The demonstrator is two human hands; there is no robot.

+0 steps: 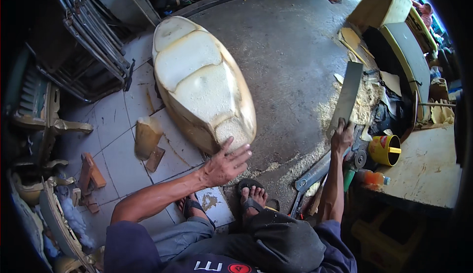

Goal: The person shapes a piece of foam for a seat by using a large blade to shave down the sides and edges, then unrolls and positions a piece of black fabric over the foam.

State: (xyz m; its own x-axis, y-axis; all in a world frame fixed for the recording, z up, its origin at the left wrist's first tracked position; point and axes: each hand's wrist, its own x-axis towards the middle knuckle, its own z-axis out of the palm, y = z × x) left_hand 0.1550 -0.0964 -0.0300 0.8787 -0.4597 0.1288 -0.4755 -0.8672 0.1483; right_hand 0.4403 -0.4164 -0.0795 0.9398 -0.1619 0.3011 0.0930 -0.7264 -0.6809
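A long cream foam seat pad, shaped with raised sections and browned edges, lies on the floor in front of me. My left hand is open with fingers spread, at the near end of the pad; whether it touches the foam I cannot tell. My right hand is closed on the lower end of a long flat grey metal blade, held out to the right of the pad over foam shavings. A smaller tan foam block lies left of the pad.
Stacked folded chairs and chair frames stand left; wooden pieces lie on the tiles. At right are an angle grinder, yellow bucket, bench top and padded pieces. Other people are at the back.
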